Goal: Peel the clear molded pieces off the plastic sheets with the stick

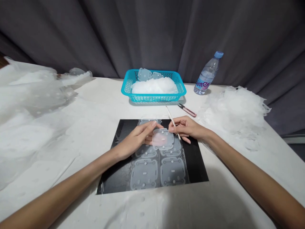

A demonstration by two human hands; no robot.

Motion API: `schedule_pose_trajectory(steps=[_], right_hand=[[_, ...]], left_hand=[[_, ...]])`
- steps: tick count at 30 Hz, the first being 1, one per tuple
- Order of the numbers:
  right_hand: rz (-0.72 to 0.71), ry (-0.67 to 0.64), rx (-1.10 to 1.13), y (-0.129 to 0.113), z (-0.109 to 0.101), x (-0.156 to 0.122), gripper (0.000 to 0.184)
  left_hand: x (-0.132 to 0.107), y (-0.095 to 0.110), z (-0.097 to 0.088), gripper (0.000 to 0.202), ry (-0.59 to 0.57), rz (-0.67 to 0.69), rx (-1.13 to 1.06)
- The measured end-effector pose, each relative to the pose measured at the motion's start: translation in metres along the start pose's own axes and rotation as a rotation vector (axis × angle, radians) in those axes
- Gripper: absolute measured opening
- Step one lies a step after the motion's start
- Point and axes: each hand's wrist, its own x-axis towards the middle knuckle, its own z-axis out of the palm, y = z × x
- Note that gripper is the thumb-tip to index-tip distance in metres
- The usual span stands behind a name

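My left hand [137, 136] is closed on a translucent, rounded-square plastic piece [164, 140], its fingers showing through from behind and the thumb at the top edge. A thin white stick [170, 114] is pinched in my right hand [184, 126], close to the piece's upper right corner. Whether the right fingertips touch that corner, I cannot tell. Below both hands, a translucent sheet [159, 178] with several similar rounded-square shapes lies over a black mat [196, 162].
Behind the mat stands a turquoise basket [157, 98] holding translucent pieces and white material. Small pink-handled snips [187, 110] lie before it, with a tilted-looking water bottle [206, 76] to the right. Translucent sheets [26, 105] are heaped at left, plastic scraps [235, 108] at right.
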Motion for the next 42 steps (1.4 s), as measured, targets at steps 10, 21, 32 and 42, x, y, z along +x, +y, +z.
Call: schedule_pose_trajectory(steps=[10,21,32,42], right_hand=[[0.0,0.024,0.054,0.003,0.0,0.0,0.033],[-0.08,0.177,0.198,0.007,0.007,-0.001,0.034],[-0.14,0.173,0.142,0.016,0.008,0.007,0.035],[-0.138,0.266,0.069,0.016,0.012,-0.003,0.044]], left_hand=[[0.001,0.009,-0.01,0.067,-0.168,-0.103,-0.092],[-0.014,0.007,-0.008,0.06,-0.106,-0.02,-0.127],[-0.12,0.001,-0.018,0.048,0.432,0.003,0.012],[-0.04,0.017,-0.024,0.055,0.381,0.29,0.296]])
